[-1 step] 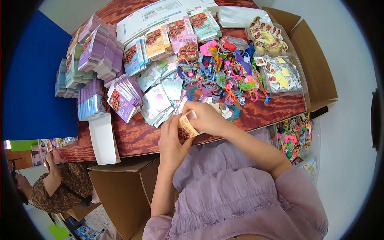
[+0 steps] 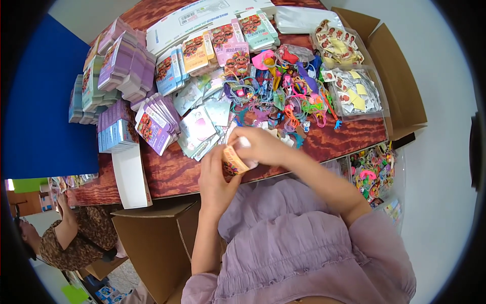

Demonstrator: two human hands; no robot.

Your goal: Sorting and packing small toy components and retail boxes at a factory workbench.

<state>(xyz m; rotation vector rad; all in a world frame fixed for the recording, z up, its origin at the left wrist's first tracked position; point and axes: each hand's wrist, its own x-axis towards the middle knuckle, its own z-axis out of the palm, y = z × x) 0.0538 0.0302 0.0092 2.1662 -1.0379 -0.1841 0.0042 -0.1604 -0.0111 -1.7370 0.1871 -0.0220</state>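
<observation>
Near the table's front edge, my left hand [image 2: 215,175] is closed around a small orange-yellow printed carton [image 2: 233,161]. My right hand [image 2: 260,145] is at the carton's upper end, its fingers bent and closed on a white piece [image 2: 244,142] whose kind I cannot make out. The fingertips of that hand are partly hidden behind the carton. Just beyond both hands lies a spread of pale printed cards [image 2: 197,126]. A heap of colourful small toys and cords [image 2: 283,91] covers the table further right.
Stacks of purple cartons [image 2: 121,66] stand at the left, with blue, yellow, pink and green ones [image 2: 200,50] along the back. Clear trays of stickers [image 2: 354,93] sit at the right beside a cardboard box [image 2: 400,76]. Another open box [image 2: 152,238] stands below the table. A person [image 2: 76,238] works at far left.
The carton and both hands have shifted slightly left. More of the white piece shows by my right fingers, and the right forearm is a little blurred.
</observation>
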